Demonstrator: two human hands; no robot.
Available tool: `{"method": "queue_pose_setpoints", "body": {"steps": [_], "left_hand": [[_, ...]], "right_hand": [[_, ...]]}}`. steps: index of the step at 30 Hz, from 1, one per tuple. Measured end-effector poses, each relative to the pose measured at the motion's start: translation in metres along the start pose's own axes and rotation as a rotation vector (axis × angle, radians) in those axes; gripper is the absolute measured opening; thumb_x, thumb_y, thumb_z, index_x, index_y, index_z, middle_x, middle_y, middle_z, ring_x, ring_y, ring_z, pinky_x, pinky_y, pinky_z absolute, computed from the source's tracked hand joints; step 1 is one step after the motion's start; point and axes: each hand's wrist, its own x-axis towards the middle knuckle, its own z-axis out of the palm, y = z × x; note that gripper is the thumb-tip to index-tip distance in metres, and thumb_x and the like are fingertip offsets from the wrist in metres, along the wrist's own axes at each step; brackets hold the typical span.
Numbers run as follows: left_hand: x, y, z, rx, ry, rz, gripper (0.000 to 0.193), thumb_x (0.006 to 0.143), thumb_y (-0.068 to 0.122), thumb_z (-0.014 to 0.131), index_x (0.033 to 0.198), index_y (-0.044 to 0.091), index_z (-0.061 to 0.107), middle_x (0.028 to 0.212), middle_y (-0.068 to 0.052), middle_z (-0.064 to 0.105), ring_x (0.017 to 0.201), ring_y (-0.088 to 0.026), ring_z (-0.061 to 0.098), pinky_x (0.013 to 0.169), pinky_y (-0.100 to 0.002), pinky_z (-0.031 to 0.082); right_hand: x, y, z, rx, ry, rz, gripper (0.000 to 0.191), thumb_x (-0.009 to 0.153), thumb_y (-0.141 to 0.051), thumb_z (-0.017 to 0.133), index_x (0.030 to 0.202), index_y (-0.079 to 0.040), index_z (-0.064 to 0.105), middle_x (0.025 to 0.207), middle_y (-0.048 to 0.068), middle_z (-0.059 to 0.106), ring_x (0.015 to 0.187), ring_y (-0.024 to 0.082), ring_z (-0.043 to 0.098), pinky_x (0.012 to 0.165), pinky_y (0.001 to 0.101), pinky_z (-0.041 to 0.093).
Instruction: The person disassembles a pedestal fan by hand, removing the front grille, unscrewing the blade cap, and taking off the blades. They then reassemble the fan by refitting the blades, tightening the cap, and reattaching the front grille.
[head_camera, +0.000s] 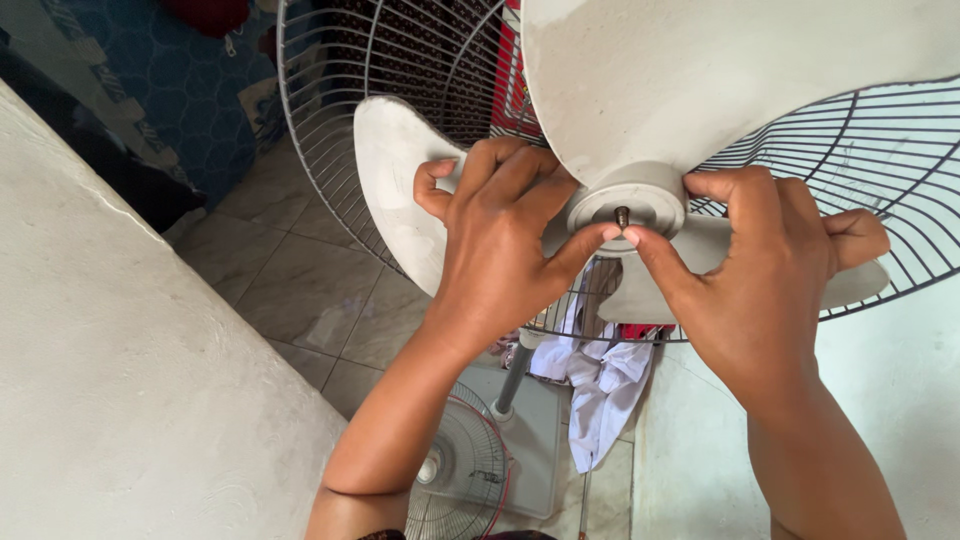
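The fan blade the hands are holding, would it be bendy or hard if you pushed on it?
The fan blade looks thin and wide like plastic, so it would probably flex a little at the tips and feel light. Its hub looks thicker, likely stiff. The left hand and right hand grip it with fingertips only, which suggests little weight.

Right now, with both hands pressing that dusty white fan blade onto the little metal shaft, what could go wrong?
1. Both thumbs meet right at the small dark metal shaft; the left hand or right hand could slip and get jabbed.
2. The dusty white plastic fan blade may seat crookedly on its round hub.
3. The grey wire rear guard sits just behind the fingers, so knuckles could scrape it.
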Motion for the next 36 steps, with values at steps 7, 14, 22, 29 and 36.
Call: {"method": "queue_pose_setpoints", "body": {"steps": [7,14,22,29,36], "left_hand": [[0.0,0.004,0.002,0.035,0.004,-0.001,0.029,0.079,0.033,0.088,0.095,0.011,0.079,0.106,0.001,0.068,0.112,-0.021,0.057,0.098,-0.055,0.02],[-0.005,0.007,0.003,0.071,0.025,0.007,0.027,0.079,0.033,0.086,0.092,0.012,0.078,0.106,0.002,0.067,0.112,-0.021,0.057,0.099,-0.055,0.021],[-0.007,0.003,-0.001,0.08,-0.049,0.028,0.049,0.076,0.05,0.087,0.1,0.008,0.077,0.111,-0.001,0.067,0.118,-0.023,0.054,0.098,-0.058,0.019],[-0.013,-0.006,-0.016,0.227,-0.004,0.123,0.067,0.082,0.064,0.077,0.115,0.006,0.075,0.125,-0.004,0.065,0.133,-0.032,0.048,0.106,-0.058,0.016],[-0.007,-0.015,-0.023,0.3,-0.023,0.166,0.046,0.096,0.057,0.072,0.115,0.015,0.078,0.111,0.002,0.066,0.124,-0.023,0.052,0.103,-0.057,0.016]], "right_hand": [[0.001,-0.002,0.0,-0.018,0.019,-0.004,0.041,0.092,-0.035,0.091,0.111,-0.009,0.064,0.092,-0.001,0.063,0.092,0.014,0.05,0.097,0.0395,0.02],[-0.002,-0.003,0.0,-0.027,0.038,-0.002,0.042,0.094,-0.037,0.093,0.109,-0.01,0.065,0.09,-0.001,0.063,0.087,0.014,0.051,0.095,0.0382,0.021],[-0.002,0.002,-0.004,-0.05,0.009,-0.047,0.046,0.092,-0.041,0.091,0.114,-0.01,0.066,0.097,-0.002,0.067,0.091,0.015,0.054,0.098,0.0413,0.023],[-0.014,0.02,-0.017,-0.167,-0.003,-0.068,0.039,0.098,-0.043,0.082,0.123,-0.014,0.072,0.096,-0.005,0.07,0.087,0.011,0.055,0.104,0.0384,0.022],[-0.021,0.034,-0.017,-0.03,0.007,-0.012,0.007,0.109,-0.025,0.075,0.104,-0.021,0.077,0.086,-0.011,0.07,0.081,0.005,0.055,0.105,0.0372,0.021]]}}
